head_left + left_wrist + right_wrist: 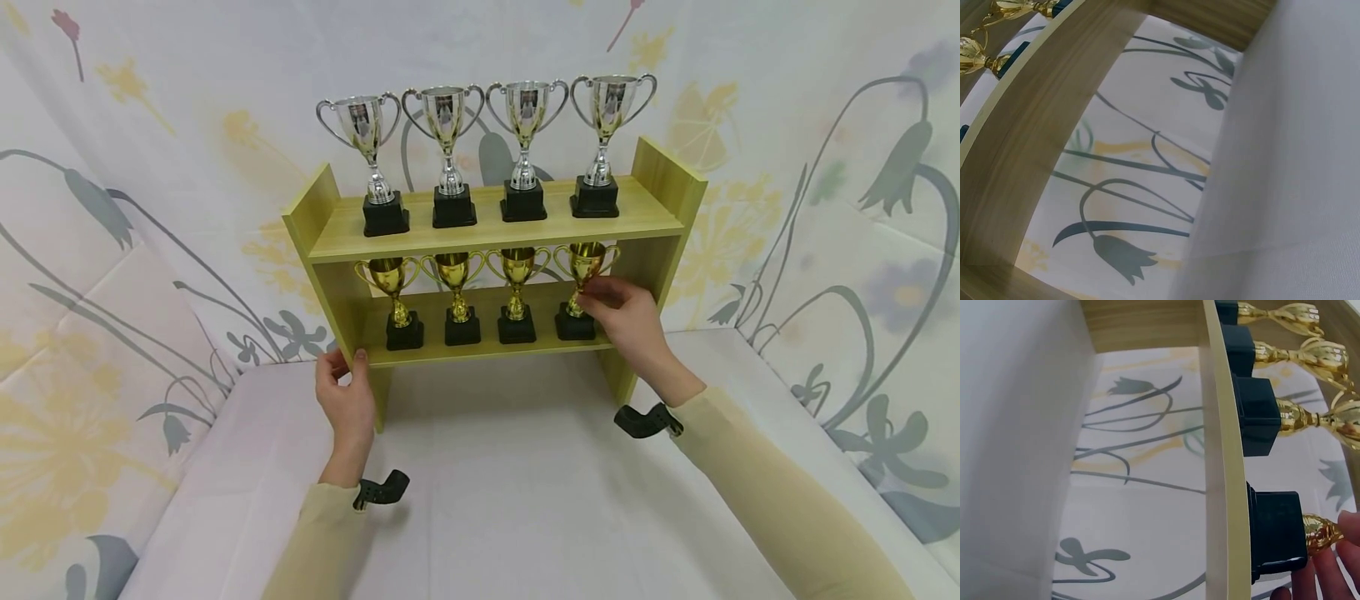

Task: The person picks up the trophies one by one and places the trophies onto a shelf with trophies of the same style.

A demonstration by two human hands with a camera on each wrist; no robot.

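My right hand pinches the stem of the rightmost gold trophy cup, whose black base stands on the lower board of a wooden shelf. In the right wrist view, fingertips close around the gold stem just above the black base. The left hand grips the shelf's left side near the lower board, its thumb on the front edge. Further gold trophies line the lower board to the left. Several silver trophies stand upright along the top board.
The shelf's right side panel rises close beside the right hand. Below the lower board is a gap above the white tabletop. Behind stands a flower-patterned cloth backdrop. Each wrist carries a black camera mount.
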